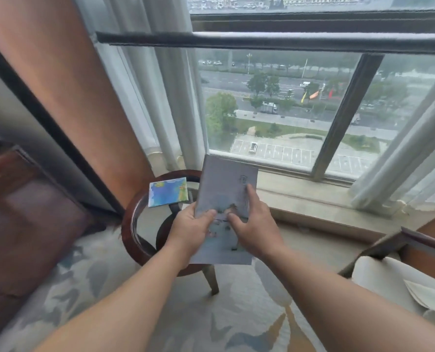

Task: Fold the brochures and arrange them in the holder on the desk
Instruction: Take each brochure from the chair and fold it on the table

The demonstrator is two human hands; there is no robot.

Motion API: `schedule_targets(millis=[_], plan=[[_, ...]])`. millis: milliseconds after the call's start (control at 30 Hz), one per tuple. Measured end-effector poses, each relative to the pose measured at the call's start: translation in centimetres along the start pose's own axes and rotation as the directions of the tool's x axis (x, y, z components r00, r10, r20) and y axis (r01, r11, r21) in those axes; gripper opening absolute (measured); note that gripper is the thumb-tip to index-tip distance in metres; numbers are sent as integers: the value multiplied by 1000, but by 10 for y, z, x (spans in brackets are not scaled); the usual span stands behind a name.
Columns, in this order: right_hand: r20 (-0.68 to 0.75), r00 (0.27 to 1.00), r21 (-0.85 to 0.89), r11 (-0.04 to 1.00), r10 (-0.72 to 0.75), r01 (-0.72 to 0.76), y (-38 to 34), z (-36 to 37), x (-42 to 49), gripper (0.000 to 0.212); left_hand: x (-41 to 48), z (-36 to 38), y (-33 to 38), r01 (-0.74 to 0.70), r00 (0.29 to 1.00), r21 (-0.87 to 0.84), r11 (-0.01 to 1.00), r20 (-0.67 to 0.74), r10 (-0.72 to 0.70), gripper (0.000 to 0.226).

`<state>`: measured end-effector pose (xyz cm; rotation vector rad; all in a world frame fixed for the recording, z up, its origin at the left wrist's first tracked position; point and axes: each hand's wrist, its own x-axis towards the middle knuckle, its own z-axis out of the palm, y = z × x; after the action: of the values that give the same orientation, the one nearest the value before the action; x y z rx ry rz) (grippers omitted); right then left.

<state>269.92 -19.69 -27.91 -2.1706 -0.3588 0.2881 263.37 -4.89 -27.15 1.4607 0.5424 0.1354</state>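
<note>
Far left: a colourful folded brochure (167,191) lies flat on the round glass-topped table (128,226), near its back edge. Looks finished, not yet in any holder; no holder in view.

My left hand (189,231) pinches the grey brochure (225,181) at its left edge, thumb on top, fingers beneath. The sheet is in the air over the table's right side, its far half tipped up toward the window.

My right hand (253,226) lies on the printed face, forefinger and thumb stretched flat, pressing rather than clamped.

Step in hand, as I judge it: folding this grey sheet, the bend formed but the crease not yet set.

Next: square the edges, run the right fingers along the fold, then find the holder.

Far right: a chair (389,252) with a pale paper (429,295) on its seat.
</note>
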Motion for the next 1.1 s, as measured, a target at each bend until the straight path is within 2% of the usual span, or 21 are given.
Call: schedule_targets(millis=[267, 467, 867, 1000, 1033, 1100], plan=[[71, 993, -120, 989, 97, -88, -5, 94, 48, 82, 72, -91, -54, 129, 991, -6, 992, -45, -129, 16], [79, 974, -211, 958, 213, -193, 23, 163, 90, 81, 150, -139, -118, 268, 963, 79, 960, -45, -265, 13], [99, 929, -330, 893, 356, -306, 76, 227, 119, 74, 228, -150, -207, 476, 877, 122, 871, 8, -480, 8], [113, 927, -362, 883, 358, -298, 85, 241, 126, 71, 239, -149, -218, 449, 890, 238, 861, -34, -455, 6], [117, 925, -374, 879, 361, -296, 87, 243, 128, 71, 241, -149, -220, 404, 911, 333, 852, -60, -408, 7], [131, 919, -399, 869, 372, -294, 91, 249, 132, 72, 242, -148, -222, 330, 939, 561, 759, -113, -325, 14]])
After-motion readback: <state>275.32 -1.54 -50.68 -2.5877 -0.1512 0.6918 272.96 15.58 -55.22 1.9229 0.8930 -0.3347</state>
